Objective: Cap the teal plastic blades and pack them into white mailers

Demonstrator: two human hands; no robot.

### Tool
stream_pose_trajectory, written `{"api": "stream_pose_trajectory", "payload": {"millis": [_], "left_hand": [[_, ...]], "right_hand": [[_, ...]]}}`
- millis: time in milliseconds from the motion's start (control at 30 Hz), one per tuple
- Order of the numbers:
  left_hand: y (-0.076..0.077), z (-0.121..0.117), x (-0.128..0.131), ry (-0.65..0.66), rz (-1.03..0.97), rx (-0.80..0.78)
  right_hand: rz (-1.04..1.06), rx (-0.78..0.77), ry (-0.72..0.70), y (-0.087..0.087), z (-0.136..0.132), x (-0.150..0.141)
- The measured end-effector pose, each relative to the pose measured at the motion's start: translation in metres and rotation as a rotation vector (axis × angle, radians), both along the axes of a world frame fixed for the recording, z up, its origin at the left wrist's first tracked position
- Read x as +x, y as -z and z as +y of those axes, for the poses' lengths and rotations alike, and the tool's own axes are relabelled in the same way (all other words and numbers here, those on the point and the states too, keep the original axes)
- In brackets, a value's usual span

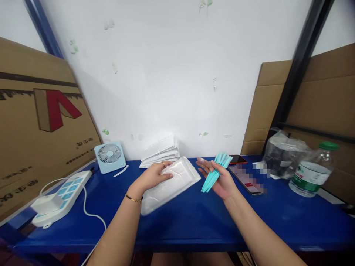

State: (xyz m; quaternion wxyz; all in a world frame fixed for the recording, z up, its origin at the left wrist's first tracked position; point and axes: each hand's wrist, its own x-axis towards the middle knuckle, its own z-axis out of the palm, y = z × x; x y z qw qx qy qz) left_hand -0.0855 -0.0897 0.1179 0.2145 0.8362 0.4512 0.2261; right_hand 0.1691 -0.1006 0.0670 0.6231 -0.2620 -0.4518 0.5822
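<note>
My left hand (153, 178) grips a white, translucent plastic packet (177, 184) by its upper left part, the thumb lying across its face. The packet is tilted over the table, and what is inside cannot be made out. My right hand (225, 181), palm turned up, holds a bundle of thin turquoise folded strips (212, 179) under the thumb. Its other fingers stretch out toward the packet without touching it, and one fingertip has a white wrap. Behind the packet, a stack of similar white packets (161, 149) rests against the wall.
On the blue table (188, 225) stand a small fan (110, 155) and a power strip (66, 194) with a trailing cable at left. Two phones (245, 181) (237, 159), a bagged dark container (280, 155) and a water bottle (312, 171) are at right. Cardboard (41, 122) flanks the sides.
</note>
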Motion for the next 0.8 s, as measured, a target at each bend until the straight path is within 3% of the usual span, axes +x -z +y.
{"api": "stream_pose_trajectory", "payload": {"millis": [67, 133, 200, 333, 400, 567, 800], "left_hand": [[-0.006, 0.002, 0.018, 0.167, -0.055, -0.067], [-0.005, 0.004, 0.033, 0.241, -0.062, -0.084], [0.005, 0.002, 0.047, 0.168, -0.028, -0.009], [0.036, -0.015, 0.074, -0.205, 0.179, 0.333], [0.05, -0.024, 0.087, -0.276, 0.272, 0.429], [0.069, -0.029, 0.096, -0.384, 0.311, 0.495], [0.072, -0.024, 0.091, -0.288, 0.248, 0.477]], "right_hand": [[-0.005, -0.024, -0.01, -0.006, -0.007, -0.004], [0.018, -0.079, 0.048, -0.006, -0.009, -0.006], [0.067, -0.134, 0.164, -0.002, -0.006, -0.005], [0.206, -0.209, 0.353, 0.01, 0.003, 0.0], [0.254, -0.231, 0.385, 0.014, 0.006, 0.003], [0.304, -0.226, 0.289, 0.009, 0.006, 0.019], [0.396, -0.192, 0.2, -0.006, 0.015, 0.043]]}}
